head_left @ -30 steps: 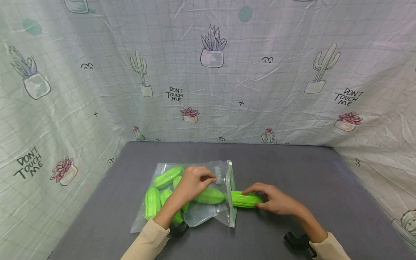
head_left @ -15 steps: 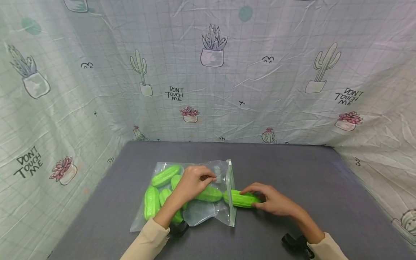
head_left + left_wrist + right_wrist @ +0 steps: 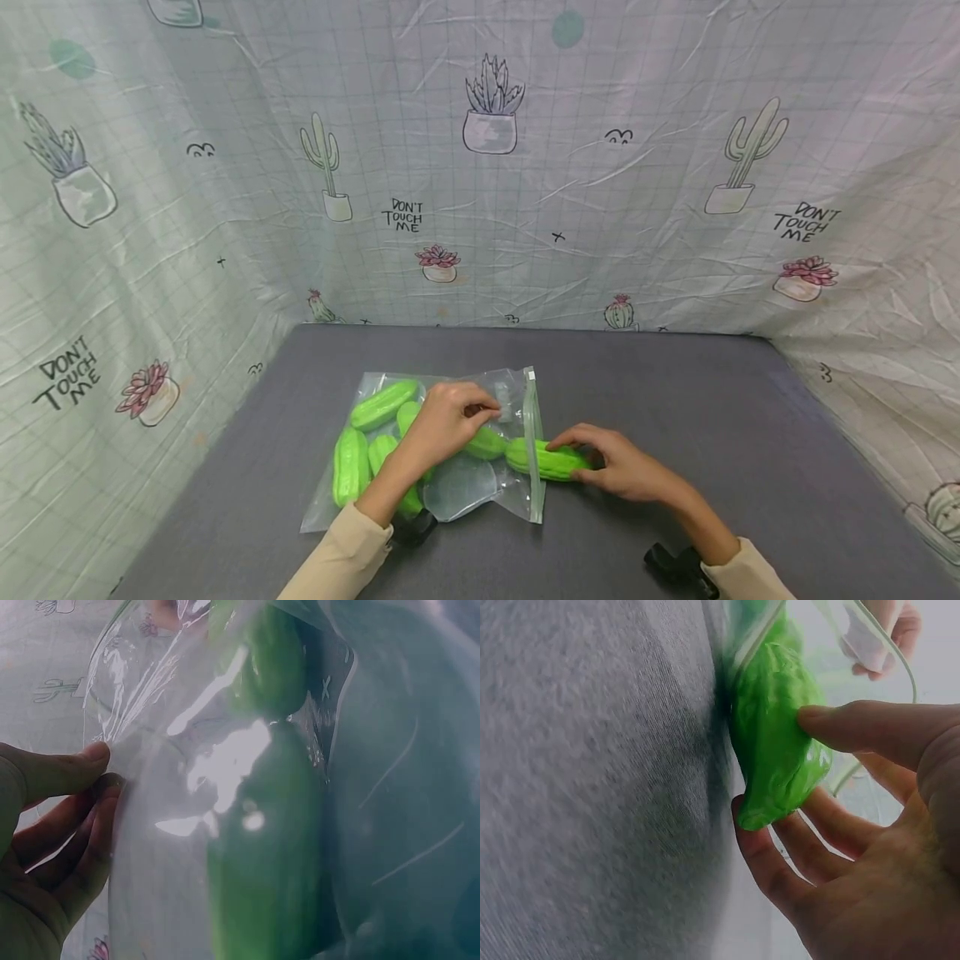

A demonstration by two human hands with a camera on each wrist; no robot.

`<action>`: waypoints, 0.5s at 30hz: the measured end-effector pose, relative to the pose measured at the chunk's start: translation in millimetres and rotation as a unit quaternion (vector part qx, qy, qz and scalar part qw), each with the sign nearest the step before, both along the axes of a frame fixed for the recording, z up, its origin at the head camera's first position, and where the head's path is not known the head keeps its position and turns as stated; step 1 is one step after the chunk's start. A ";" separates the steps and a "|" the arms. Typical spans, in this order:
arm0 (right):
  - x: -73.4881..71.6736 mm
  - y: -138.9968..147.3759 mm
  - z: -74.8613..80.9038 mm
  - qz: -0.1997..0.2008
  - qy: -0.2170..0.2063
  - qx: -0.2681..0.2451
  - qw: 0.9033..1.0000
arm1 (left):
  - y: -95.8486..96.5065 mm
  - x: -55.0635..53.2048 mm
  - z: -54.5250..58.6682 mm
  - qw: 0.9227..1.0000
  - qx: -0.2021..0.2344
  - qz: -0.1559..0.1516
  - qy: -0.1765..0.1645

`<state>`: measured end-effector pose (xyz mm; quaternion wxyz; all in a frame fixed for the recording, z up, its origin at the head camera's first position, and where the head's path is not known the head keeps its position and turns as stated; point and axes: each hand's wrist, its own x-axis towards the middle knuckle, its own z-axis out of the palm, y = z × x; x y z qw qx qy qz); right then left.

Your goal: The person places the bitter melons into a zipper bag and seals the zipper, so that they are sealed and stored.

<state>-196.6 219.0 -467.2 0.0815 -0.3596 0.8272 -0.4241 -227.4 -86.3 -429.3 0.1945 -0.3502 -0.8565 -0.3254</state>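
Note:
A clear zip bag lies on the table with its mouth facing right. Inside it are several bright green, ridged melons that look like toy bitter melons. My left hand pinches the upper film of the bag between thumb and fingers, lifting it slightly; the left wrist view shows the pinched plastic. With curled fingers and thumb, my right hand holds the outer end of another bitter melon, which is partly through the bag's mouth. Its inner end touches or nearly touches a melon inside.
A dark grey cloth-covered table extends around the bag. Behind and at both sides hangs a pale curtain printed with cacti. Black straps sit at both wrists.
My right hand has moved left, sliding the bitter melon farther into the bag. The melon ahead of it has shifted left too. My left hand has stayed in place.

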 end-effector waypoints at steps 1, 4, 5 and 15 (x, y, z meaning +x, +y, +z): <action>0.2 -1.1 -0.5 0.000 -0.001 0.001 1.000 | 0.1 0.1 0.0 1.000 0.001 -0.001 0.000; 0.8 -3.9 -1.6 -0.002 -0.007 0.004 1.000 | 0.3 0.5 0.1 1.000 0.001 -0.003 -0.001; 1.1 -4.4 -1.8 -0.004 -0.011 0.007 1.000 | 0.3 0.6 0.1 1.000 0.001 -0.004 -0.001; 1.6 -2.5 0.6 -0.012 -0.051 0.009 0.999 | -0.6 0.9 0.9 1.000 -0.002 -0.002 -0.006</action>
